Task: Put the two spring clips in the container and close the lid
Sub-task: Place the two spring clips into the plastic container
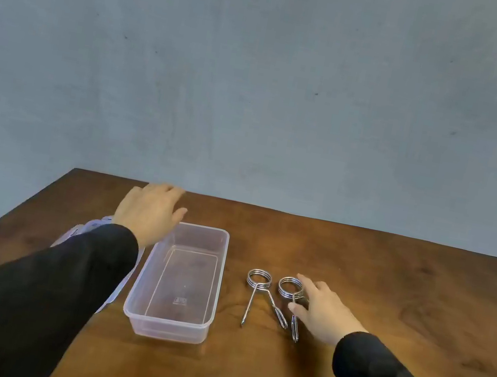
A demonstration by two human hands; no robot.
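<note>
- Two metal spring clips lie flat on the wooden surface [390,280], side by side, coil rings pointing away from the person, handles toward them.
- Left spring clip [260,285]: untouched, just right of the container, legs splayed; one leg crosses toward the other clip's handle.
- Right spring clip [289,287]: right hand [323,313] on it, index finger at the coil's right edge, thumb at the wire handle below the coil.
- Right hand fingers [307,281] spread loosely, not yet closed on the clip; clip is flat on the surface, not lifted.
- Clear plastic container [173,324]: rectangular, open, nothing inside, long side running away from the person, left of the clips.
- Lid [80,230]: clear with purple-tinted edge, lies just left of the container, mostly hidden under the left sleeve; can't tell whether it touches the container.
- Left hand [150,212]: palm down above the container's far-left corner, fingers extended and open, holding nothing; can't tell whether it touches the rim.
- Both arms in black sleeves.
- Grey-blue wall [260,74] behind the surface.
</note>
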